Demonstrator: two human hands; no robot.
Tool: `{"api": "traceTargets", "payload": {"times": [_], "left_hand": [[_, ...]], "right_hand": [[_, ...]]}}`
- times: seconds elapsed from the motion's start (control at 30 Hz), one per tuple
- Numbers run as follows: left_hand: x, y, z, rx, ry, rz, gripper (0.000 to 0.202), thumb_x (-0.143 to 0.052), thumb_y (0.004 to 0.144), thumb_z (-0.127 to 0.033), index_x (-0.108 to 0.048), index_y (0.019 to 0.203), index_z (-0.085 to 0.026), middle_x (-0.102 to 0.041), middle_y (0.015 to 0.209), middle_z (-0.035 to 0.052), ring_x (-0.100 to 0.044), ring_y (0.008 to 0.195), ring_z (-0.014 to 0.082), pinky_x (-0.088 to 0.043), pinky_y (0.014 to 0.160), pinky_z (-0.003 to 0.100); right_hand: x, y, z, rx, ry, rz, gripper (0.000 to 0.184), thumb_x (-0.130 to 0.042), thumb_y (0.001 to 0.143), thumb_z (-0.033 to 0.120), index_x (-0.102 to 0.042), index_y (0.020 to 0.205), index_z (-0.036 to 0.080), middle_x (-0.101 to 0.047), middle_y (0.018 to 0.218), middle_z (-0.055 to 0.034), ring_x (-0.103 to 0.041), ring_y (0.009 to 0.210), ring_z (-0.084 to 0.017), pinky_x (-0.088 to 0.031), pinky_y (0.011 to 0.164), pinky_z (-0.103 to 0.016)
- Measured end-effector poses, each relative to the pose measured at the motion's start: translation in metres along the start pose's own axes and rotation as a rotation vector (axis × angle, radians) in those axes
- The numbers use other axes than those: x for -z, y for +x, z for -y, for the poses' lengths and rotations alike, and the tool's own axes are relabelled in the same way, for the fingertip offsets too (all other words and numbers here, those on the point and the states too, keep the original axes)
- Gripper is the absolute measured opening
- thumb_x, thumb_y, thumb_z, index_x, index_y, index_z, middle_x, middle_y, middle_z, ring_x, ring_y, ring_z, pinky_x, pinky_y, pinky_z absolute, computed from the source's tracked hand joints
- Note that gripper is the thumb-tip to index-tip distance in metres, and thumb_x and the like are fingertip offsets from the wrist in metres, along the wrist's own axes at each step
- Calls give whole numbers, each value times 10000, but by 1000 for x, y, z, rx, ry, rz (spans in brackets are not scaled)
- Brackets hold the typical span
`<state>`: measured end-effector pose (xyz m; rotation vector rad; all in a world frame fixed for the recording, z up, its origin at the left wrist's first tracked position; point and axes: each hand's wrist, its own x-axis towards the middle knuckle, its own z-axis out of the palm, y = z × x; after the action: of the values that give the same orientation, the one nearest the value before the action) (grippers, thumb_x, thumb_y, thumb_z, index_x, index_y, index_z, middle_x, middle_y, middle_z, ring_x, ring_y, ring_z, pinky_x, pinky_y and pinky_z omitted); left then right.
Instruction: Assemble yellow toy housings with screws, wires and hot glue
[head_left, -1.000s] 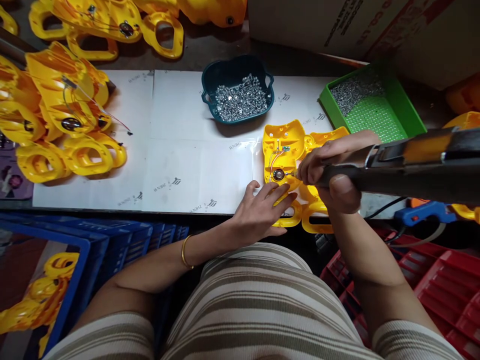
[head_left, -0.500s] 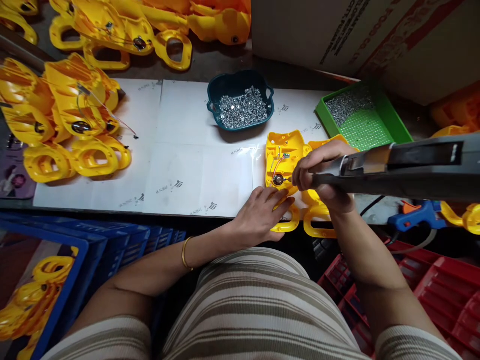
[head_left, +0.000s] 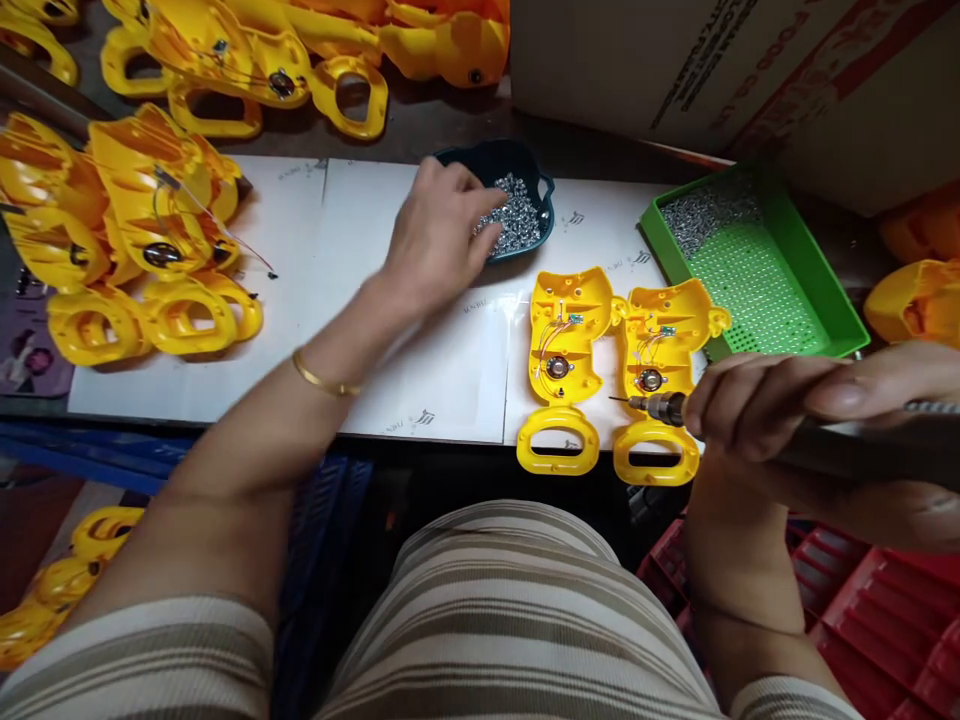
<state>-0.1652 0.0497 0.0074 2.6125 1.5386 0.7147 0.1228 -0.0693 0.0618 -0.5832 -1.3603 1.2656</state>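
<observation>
My left hand (head_left: 442, 225) is over the left side of a dark teal basket (head_left: 546, 215) of small shiny metal pieces (head_left: 517, 220). Its thumb and fingers are apart at the pieces; nothing shows between them. My right hand (head_left: 757, 400) is wrapped round a power screwdriver (head_left: 667, 407), its thin bit pointing left. The tip hovers near two yellow plastic shell halves, a left one (head_left: 589, 290) and a right one (head_left: 675, 300). Both lie open side up on the white table cover, with a round speaker (head_left: 558, 367), wires and a small green board inside and a loop handle below.
A green tray (head_left: 829, 310) with small silver pieces stands at the right, before a cardboard box (head_left: 622, 80). More yellow shells (head_left: 150, 200) are piled at the left and along the back. Blue crates (head_left: 330, 540) and red crates (head_left: 862, 600) stand below the table edge.
My left hand has left the left shell and moved up and left to the teal basket. My right hand has drawn the screwdriver back to the right and down, uncovering the right shell.
</observation>
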Motion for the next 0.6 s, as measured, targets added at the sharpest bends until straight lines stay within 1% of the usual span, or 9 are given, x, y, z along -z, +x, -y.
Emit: {"api": "traceTargets", "payload": {"times": [0.07,0.17,0.23,0.27,0.4,0.43,0.5,0.53,0.6], "left_hand": [[-17,25,34,-19,-45,145,526,-472,920,-526,-686,995,-52,-643,817,53,-611,890,175,-454,886,371],[-38,39,56,-5,-97,260,431,-671,758,-528,-723,845,-109,-642,694,8,-617,746,139,-502,828,299],[-44,38,55,30,-112,281,369,-739,695,-490,-730,766,-128,-657,662,13,-613,685,141,-528,770,280],[-44,37,52,44,-107,287,393,-711,717,-503,-729,755,-112,-665,674,19,-617,691,137,-530,768,280],[-36,37,41,84,-63,263,652,-402,854,-596,-706,793,-22,-669,825,37,-625,849,128,-491,853,352],[-34,38,40,106,-90,252,632,-420,856,-590,-699,802,-25,-670,830,30,-615,846,117,-489,865,362],[-28,40,37,176,-214,205,465,-608,810,-527,-688,807,-70,-685,780,1,-582,771,86,-510,871,342],[-24,40,34,216,-292,168,378,-703,765,-473,-685,803,-97,-688,736,-19,-563,732,78,-524,860,321],[-15,35,23,278,-431,71,283,-778,721,-389,-689,807,-135,-681,662,-50,-554,695,83,-547,815,294]], "right_hand": [[-8,-8,0,120,-30,-51,333,-719,757,509,-725,993,275,-512,466,49,-490,350,-118,-468,355,-279],[-18,-14,-1,161,-40,-130,344,-700,766,466,-727,1000,216,-508,500,36,-489,379,-127,-454,349,-299],[-20,-15,-2,173,-17,-145,326,-710,755,444,-733,983,213,-502,496,39,-473,372,-123,-438,333,-296],[-20,-15,-2,169,-21,-154,313,-716,754,436,-736,976,215,-503,494,38,-472,370,-124,-437,330,-298],[-16,-16,-2,151,-30,-180,329,-734,739,458,-737,968,222,-515,490,34,-483,373,-134,-443,332,-310],[-16,-17,-1,152,-27,-176,336,-733,738,456,-736,972,215,-519,493,34,-487,375,-135,-445,332,-311],[-14,-19,1,144,-30,-159,343,-724,746,452,-732,986,207,-534,511,33,-496,382,-137,-453,338,-316],[-13,-20,2,137,-37,-144,342,-718,753,449,-729,996,208,-542,521,32,-504,387,-139,-460,345,-320],[-12,-21,2,136,-38,-124,342,-707,763,450,-724,1005,209,-552,531,27,-515,393,-145,-470,355,-329]]}}
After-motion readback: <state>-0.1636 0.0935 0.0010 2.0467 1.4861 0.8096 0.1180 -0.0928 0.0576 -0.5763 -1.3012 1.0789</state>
